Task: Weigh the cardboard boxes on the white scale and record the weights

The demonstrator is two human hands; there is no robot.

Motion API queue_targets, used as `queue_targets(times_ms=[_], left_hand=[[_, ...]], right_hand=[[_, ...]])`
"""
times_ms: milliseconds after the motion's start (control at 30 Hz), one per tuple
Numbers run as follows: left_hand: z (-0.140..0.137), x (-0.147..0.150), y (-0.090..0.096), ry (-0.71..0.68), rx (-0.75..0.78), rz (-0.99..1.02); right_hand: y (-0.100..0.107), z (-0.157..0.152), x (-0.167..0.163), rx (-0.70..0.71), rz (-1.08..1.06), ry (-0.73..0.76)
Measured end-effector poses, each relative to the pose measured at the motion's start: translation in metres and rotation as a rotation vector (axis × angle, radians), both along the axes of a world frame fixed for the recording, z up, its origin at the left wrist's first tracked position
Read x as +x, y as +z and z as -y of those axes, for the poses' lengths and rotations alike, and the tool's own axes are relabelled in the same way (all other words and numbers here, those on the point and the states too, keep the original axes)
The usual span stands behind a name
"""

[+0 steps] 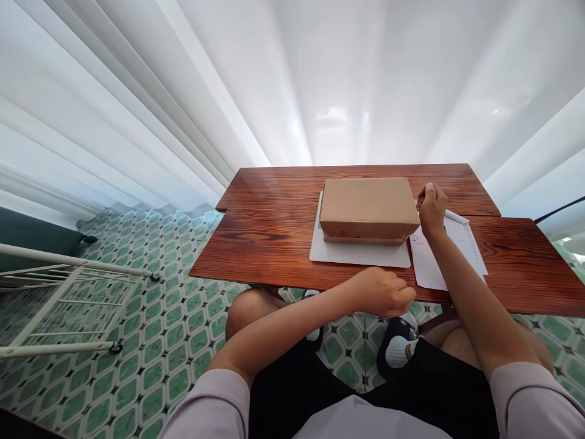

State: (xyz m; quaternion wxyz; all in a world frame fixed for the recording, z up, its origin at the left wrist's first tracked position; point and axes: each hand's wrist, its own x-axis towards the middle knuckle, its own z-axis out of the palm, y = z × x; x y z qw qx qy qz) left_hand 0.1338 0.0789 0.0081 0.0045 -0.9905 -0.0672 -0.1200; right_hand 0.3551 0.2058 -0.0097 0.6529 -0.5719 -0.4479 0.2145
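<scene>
A closed brown cardboard box [365,204] lies on a thin white board [361,254] on the wooden table [265,235]. Beside the box's right end, my right hand [432,208] is raised with its fingers curled into a fist. What it may hold is hidden. My left hand [382,292] is closed too, just at the table's near edge in front of the board, and its fingers hide whatever may be in them. Under my right forearm lie white papers [429,265] with faint printing, partly covered.
A white curtain [333,85] hangs behind the table. On the left, a white metal rack with wheels [73,305] stands on the green patterned tile floor [169,341]. My legs are below the table's near edge. A black cable [560,208] runs at the right.
</scene>
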Motion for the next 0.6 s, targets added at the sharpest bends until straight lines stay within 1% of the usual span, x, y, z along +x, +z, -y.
queue_targets(times_ms=[67, 167, 233, 300, 367, 467, 533, 600], left_hand=[[-0.01, -0.015, 0.021, 0.049, 0.021, 0.205], [-0.032, -0.043, 0.051, 0.201, -0.013, 0.549], [-0.048, -0.062, 0.065, 0.283, -0.07, 0.776], [-0.065, -0.077, 0.071, 0.394, -0.119, 0.96], [-0.081, -0.086, 0.07, 0.513, -0.263, 1.095], [-0.098, -0.093, 0.057, 0.668, -0.609, 1.214], [-0.105, -0.094, 0.045, 0.764, -0.842, 1.225], [-0.107, -0.094, 0.034, 0.833, -1.041, 1.191]], right_hand=[[0.015, 0.005, -0.002, 0.001, 0.025, 0.011], [0.036, 0.021, -0.005, -0.032, 0.117, -0.027], [0.047, 0.035, -0.007, -0.074, 0.164, -0.053], [0.053, 0.049, -0.011, -0.106, 0.149, -0.045], [0.055, 0.062, -0.015, -0.119, 0.103, -0.007], [0.048, 0.074, -0.023, -0.153, 0.008, 0.062], [0.039, 0.078, -0.028, -0.189, -0.066, 0.098], [0.029, 0.08, -0.032, -0.208, -0.055, 0.134]])
